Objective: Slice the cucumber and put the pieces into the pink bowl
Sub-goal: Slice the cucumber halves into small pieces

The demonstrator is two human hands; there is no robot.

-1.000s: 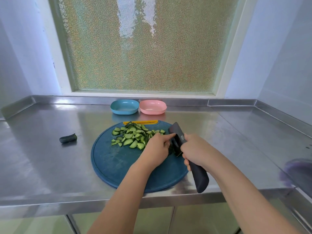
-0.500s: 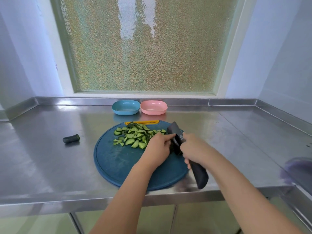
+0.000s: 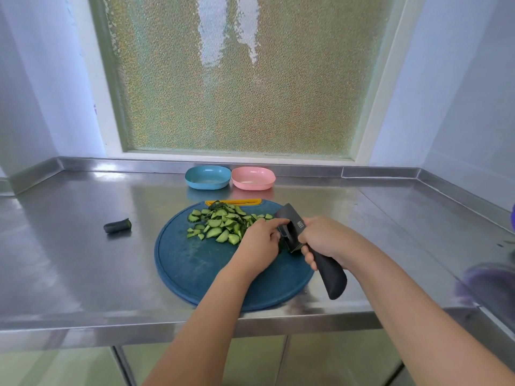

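- Stub (image 3: pixel 117 225): a dark cucumber end lying alone on the steel counter (image 3: pixel 83 260), well left of the board.
- Board (image 3: pixel 189 268): round and blue, near the counter's front edge.
- Slices (image 3: pixel 223 225): heaped on the far half of the board, none in a bowl.
- Blue bowl (image 3: pixel 207 177): at the back wall, just beside the pink one.
- Pink bowl (image 3: pixel 253 178): behind the board, apart from the slices.
- Left hand (image 3: pixel 257 246): fingers curled down over the cucumber (image 3: pixel 282 244) (only a dark sliver shows), forefinger tip against the blade.
- Knife (image 3: pixel 292 225): dark blade with its edge down on the board, right beside the left fingertips.
- Right hand (image 3: pixel 326 240): fingers wrapped tight round the knife handle, whose butt sticks out toward the person.
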